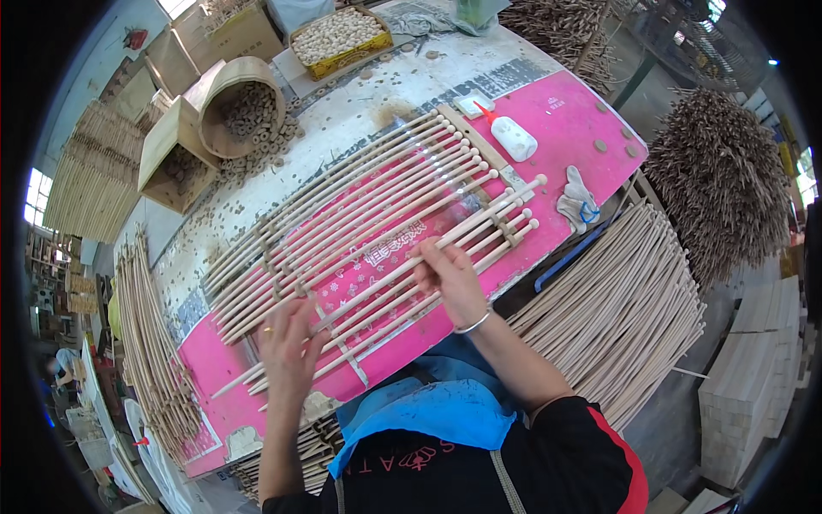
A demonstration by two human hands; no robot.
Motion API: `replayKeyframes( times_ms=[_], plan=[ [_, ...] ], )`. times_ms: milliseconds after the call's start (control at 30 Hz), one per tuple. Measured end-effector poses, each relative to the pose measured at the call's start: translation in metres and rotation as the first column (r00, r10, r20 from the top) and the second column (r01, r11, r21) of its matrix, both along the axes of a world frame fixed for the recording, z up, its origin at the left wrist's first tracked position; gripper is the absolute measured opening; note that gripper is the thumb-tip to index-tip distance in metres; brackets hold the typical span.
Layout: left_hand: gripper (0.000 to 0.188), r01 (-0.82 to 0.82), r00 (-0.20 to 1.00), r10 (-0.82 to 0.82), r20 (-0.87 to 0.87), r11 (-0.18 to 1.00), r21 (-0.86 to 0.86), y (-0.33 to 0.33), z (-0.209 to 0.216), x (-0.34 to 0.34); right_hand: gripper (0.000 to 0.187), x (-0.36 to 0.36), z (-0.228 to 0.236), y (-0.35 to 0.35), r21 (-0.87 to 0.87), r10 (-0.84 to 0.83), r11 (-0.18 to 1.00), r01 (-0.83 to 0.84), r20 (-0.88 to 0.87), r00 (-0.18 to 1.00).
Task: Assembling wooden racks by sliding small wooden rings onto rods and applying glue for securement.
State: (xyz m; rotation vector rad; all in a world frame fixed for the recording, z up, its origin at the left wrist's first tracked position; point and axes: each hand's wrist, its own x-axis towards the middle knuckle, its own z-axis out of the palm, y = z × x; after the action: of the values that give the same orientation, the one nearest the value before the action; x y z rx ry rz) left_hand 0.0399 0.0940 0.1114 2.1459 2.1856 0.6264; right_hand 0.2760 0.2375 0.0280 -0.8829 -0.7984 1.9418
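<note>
On the pink sheet [591, 111], several pale wooden rods [360, 201] with round ball ends lie side by side across slim wooden rack strips [469, 135]. Small wooden rings sit around some of them, near both ends. My right hand [454, 278] is closed, pinching one wooden rod [377, 289] between thumb and fingers at about its middle. Around the lower left part of this same rod curl the fingers of my left hand [289, 343], slightly blurred. The rod's ball end points to the upper right, close to neighbouring rods.
A white glue bottle [514, 137] with a red tip and a glove [577, 202] lie right of the rack. Far left, a round wooden tub [242, 107] spills rings. A yellow crate [342, 43] holds wooden balls. Rod bundles [612, 313] flank the table.
</note>
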Motion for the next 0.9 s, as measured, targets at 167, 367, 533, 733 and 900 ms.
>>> replayKeyframes(
  times_ms=[167, 367, 533, 733, 900],
  plan=[
    [0.044, -0.08, 0.966, 0.106, 0.236, 0.99, -0.12, -0.048, -0.007, -0.047, 0.032, 0.009, 0.007, 0.009, 0.074, 0.016, 0.997, -0.016, -0.002, 1.0],
    [0.021, 0.018, 0.95, 0.006, 0.311, 0.997, -0.075, -0.031, -0.021, -0.004, 0.027, -0.026, 0.003, -0.039, 0.028, 0.28, 0.959, -0.281, 0.037, 0.959],
    [0.016, -0.017, 0.909, 0.05, 0.414, 0.996, -0.082, -0.001, -0.02, 0.04, 0.021, -0.046, 0.004, -0.059, 0.103, 0.249, 0.965, -0.242, -0.064, 0.966],
    [0.015, -0.042, 0.892, 0.066, 0.446, 0.997, -0.064, -0.01, -0.022, 0.045, 0.029, -0.036, 0.0, -0.058, 0.223, 0.452, 0.868, -0.444, 0.018, 0.892],
    [0.013, -0.059, 0.792, 0.154, 0.591, 0.982, -0.177, -0.023, -0.019, 0.032, 0.034, 0.009, 0.007, -0.016, 0.148, 0.131, 0.98, -0.135, 0.041, 0.991]
  ],
)
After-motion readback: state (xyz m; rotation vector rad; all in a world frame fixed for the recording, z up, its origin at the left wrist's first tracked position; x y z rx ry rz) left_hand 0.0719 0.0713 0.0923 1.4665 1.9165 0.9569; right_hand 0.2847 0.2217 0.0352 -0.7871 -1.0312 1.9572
